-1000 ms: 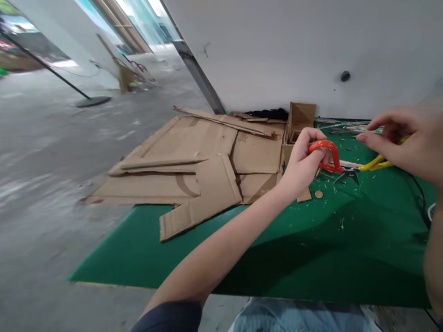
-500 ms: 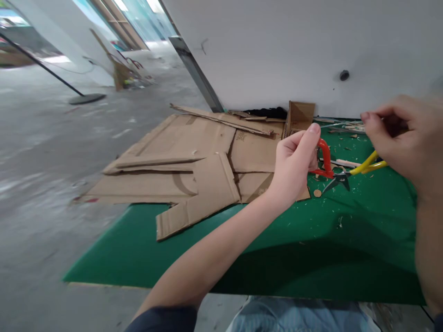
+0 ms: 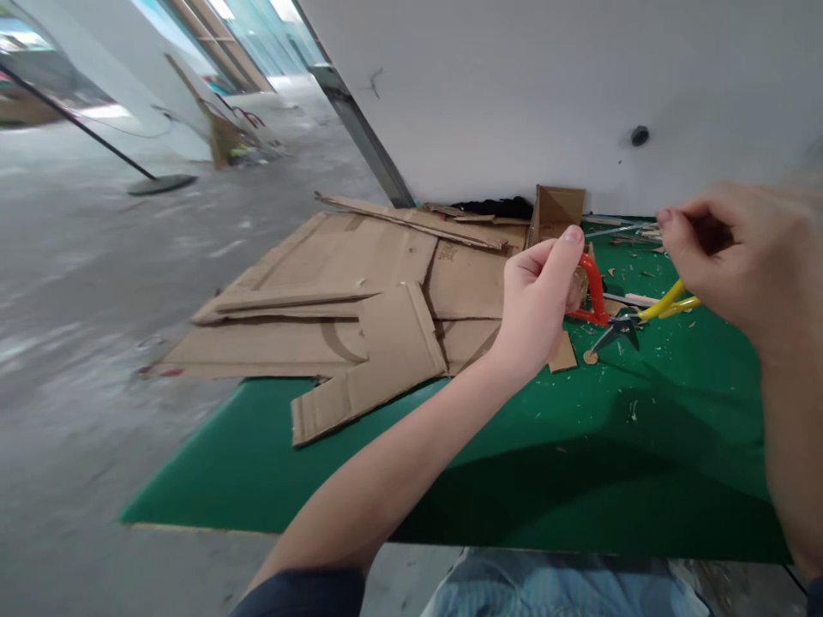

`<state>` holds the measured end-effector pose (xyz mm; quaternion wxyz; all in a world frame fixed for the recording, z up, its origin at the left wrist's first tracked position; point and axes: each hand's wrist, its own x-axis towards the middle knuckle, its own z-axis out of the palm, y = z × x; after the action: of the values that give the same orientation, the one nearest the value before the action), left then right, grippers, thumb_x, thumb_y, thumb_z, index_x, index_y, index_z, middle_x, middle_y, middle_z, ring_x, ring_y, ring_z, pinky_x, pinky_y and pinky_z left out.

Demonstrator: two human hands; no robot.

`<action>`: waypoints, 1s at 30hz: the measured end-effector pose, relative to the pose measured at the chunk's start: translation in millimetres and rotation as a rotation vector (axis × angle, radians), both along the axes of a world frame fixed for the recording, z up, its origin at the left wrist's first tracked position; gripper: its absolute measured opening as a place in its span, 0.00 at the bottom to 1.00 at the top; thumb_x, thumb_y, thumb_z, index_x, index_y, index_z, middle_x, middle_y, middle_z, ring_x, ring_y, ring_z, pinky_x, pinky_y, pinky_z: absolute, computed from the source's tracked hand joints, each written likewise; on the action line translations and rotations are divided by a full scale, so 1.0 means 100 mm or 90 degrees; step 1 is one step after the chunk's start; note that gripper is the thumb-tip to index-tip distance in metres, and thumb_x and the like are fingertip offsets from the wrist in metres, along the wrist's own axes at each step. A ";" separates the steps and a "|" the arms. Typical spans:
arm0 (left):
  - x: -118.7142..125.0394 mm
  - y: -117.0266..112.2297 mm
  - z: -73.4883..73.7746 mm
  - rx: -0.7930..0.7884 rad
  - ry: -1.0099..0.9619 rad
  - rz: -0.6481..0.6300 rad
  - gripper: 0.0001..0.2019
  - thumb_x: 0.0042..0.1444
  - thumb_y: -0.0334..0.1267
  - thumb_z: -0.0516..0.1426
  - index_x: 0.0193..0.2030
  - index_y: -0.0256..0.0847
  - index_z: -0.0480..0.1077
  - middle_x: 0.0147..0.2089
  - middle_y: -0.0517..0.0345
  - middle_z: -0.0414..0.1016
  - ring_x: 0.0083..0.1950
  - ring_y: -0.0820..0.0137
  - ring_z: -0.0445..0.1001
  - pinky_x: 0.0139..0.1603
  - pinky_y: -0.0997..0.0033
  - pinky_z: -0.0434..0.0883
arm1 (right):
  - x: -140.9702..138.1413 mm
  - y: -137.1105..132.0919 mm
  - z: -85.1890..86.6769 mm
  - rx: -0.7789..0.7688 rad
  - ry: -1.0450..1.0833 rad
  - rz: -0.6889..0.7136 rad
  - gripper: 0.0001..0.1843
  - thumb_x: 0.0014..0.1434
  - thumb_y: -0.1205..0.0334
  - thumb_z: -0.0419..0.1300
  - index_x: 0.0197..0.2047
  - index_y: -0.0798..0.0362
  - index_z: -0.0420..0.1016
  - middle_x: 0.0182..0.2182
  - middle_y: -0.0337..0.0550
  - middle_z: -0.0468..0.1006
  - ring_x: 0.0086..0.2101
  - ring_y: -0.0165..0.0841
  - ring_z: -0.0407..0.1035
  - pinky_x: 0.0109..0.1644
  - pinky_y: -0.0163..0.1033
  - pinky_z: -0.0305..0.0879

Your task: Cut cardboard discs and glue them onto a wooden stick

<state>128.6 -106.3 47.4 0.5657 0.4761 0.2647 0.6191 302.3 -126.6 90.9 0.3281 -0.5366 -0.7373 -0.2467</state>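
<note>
My left hand (image 3: 538, 300) is curled round the red handle (image 3: 592, 291) of a pair of scissors, lifting it above the green table (image 3: 450, 463). The scissors' dark blades (image 3: 614, 332) point down beside a yellow-handled tool (image 3: 669, 304) lying on the table. My right hand (image 3: 739, 266) hovers at the right with thumb and fingers pinched together; what they pinch is hidden. A small round cardboard disc (image 3: 588, 356) and a cardboard scrap (image 3: 562, 353) lie just below the scissors.
Flat cardboard sheets (image 3: 360, 300) cover the table's left and far part. A small open cardboard box (image 3: 558, 212) stands against the white wall (image 3: 546, 86). Thin sticks and shavings litter the far right. Bare concrete floor lies to the left.
My left hand has lifted and turned the red scissor handle upright and moved slightly left. My right hand has closed from loosely spread fingers into a pinch.
</note>
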 end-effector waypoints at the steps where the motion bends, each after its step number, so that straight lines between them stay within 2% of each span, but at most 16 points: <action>1: 0.00 0.01 0.00 0.000 -0.001 0.000 0.30 0.55 0.55 0.61 0.18 0.41 0.48 0.14 0.69 0.44 0.15 0.81 0.46 0.17 0.73 0.49 | 0.00 0.00 0.00 0.005 -0.003 0.000 0.18 0.67 0.52 0.49 0.35 0.44 0.78 0.23 0.43 0.78 0.28 0.40 0.72 0.33 0.44 0.58; 6: 0.00 0.03 -0.02 0.004 -0.006 0.000 0.30 0.54 0.55 0.62 0.18 0.41 0.48 0.15 0.70 0.43 0.15 0.81 0.45 0.16 0.73 0.48 | 0.01 0.04 0.00 0.054 -0.025 0.043 0.16 0.66 0.53 0.52 0.30 0.47 0.75 0.20 0.41 0.75 0.22 0.35 0.67 0.30 0.42 0.56; 12: 0.00 0.04 -0.04 -0.009 -0.010 0.004 0.30 0.54 0.55 0.62 0.19 0.41 0.48 0.15 0.70 0.42 0.15 0.82 0.45 0.16 0.73 0.48 | 0.02 0.04 -0.01 0.072 -0.025 0.046 0.16 0.65 0.54 0.52 0.28 0.47 0.73 0.19 0.40 0.74 0.22 0.34 0.66 0.29 0.41 0.55; 18: 0.00 0.06 -0.07 -0.022 -0.025 0.009 0.29 0.54 0.55 0.62 0.18 0.41 0.49 0.15 0.70 0.43 0.16 0.81 0.45 0.16 0.73 0.48 | -0.05 0.07 0.00 0.037 -0.028 0.013 0.17 0.66 0.53 0.51 0.28 0.46 0.73 0.22 0.41 0.76 0.24 0.35 0.67 0.30 0.42 0.56; 23: -0.04 0.08 -0.11 -0.066 -0.046 0.055 0.30 0.58 0.55 0.59 0.18 0.42 0.47 0.15 0.69 0.42 0.15 0.80 0.44 0.16 0.72 0.47 | -0.16 0.20 0.04 0.020 -0.058 -0.005 0.18 0.65 0.54 0.50 0.27 0.48 0.72 0.21 0.42 0.73 0.26 0.37 0.67 0.30 0.42 0.54; 30: -0.07 0.08 -0.17 -0.087 -0.039 0.075 0.32 0.57 0.57 0.58 0.18 0.42 0.44 0.14 0.70 0.42 0.15 0.81 0.44 0.16 0.73 0.49 | -0.12 0.29 0.04 -0.028 -0.070 0.003 0.18 0.65 0.55 0.50 0.26 0.48 0.71 0.22 0.42 0.73 0.27 0.35 0.66 0.29 0.42 0.50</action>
<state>121.6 -98.2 30.6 0.5671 0.4011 0.3162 0.6461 290.4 -97.6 94.5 0.2757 -0.5272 -0.7608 -0.2592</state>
